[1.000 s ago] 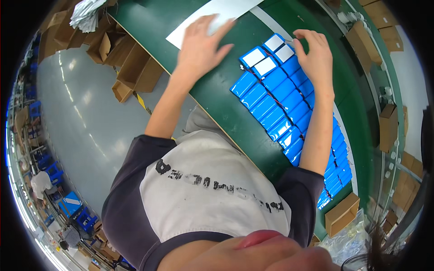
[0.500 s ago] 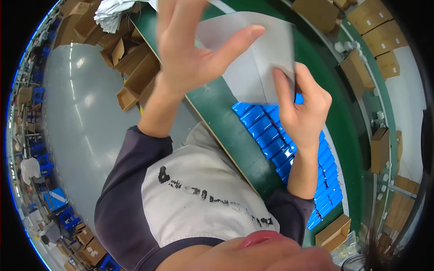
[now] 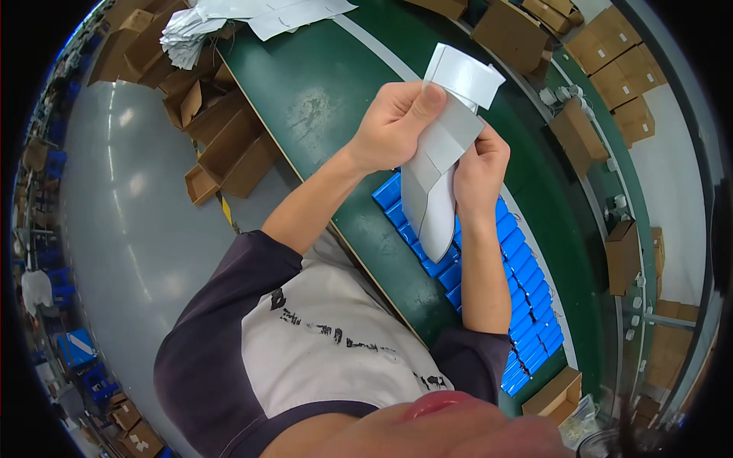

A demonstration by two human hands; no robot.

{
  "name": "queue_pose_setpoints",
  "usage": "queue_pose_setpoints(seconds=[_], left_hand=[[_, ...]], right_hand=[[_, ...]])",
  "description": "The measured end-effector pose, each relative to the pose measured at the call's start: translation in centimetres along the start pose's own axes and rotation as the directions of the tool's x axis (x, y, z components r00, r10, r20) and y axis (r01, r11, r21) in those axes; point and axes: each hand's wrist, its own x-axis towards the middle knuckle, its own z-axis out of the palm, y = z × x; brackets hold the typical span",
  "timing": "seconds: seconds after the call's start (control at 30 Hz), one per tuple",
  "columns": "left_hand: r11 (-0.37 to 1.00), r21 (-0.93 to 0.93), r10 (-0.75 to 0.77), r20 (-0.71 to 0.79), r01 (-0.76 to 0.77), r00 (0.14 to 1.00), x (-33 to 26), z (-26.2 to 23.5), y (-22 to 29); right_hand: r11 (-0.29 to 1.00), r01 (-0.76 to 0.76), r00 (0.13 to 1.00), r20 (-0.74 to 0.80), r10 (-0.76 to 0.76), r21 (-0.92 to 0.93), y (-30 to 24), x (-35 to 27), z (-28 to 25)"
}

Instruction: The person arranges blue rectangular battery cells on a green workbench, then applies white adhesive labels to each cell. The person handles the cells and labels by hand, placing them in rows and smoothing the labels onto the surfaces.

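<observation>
A grey-white sheet of thin card (image 3: 441,145) with fold lines is held above the green table, partly bent over on itself. My left hand (image 3: 393,126) grips its left side, thumb lying on top near the upper folded flap. On the right edge, my right hand (image 3: 479,175) is closed around the card, its fingertips partly hidden behind it. The card's lower end curls downward over rows of blue shrink-wrapped packs (image 3: 527,278) on the table, several with thin red wires at their ends.
White flat sheets (image 3: 294,15) and a fanned stack of them (image 3: 185,40) lie at the table's far left end. Brown cartons (image 3: 237,145) stand beside the table on the left. A small open carton (image 3: 553,397) sits near the lower right. More boxes (image 3: 580,133) line the far side.
My left hand has come down and right from its raised, spread position and now grips the card. The card, opened out before, is now folded narrower between both hands.
</observation>
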Motion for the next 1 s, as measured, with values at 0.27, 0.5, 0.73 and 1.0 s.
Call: queue_pose_setpoints(seconds=[0.27, 0.5, 0.73, 1.0], left_hand=[[0.939, 0.307, -0.125, -0.118, 0.156, 0.985, 0.8, -1.4, 1.3], [0.946, -0.041, -0.320, 0.032, 0.321, 0.947, -0.3, -1.2, 0.8], [0.926, -0.082, -0.373, -0.029, 0.369, 0.928, -4.7, 0.4, -3.6], [0.894, 0.390, -0.131, -0.240, 0.219, 0.962, -4.0, -2.4, -3.7]], right_hand=[[0.970, 0.139, 0.990, -0.010, -0.144, -0.201, -3.8, 0.8, -2.2], [0.974, -0.107, 0.991, 0.095, 0.090, 0.201, -3.6, 0.4, -1.1], [0.888, -0.325, 0.932, 0.271, 0.242, 0.326, -3.2, 0.7, -1.4], [0.874, -0.415, 0.862, 0.417, 0.289, 0.251, -3.1, 0.5, -1.7]])
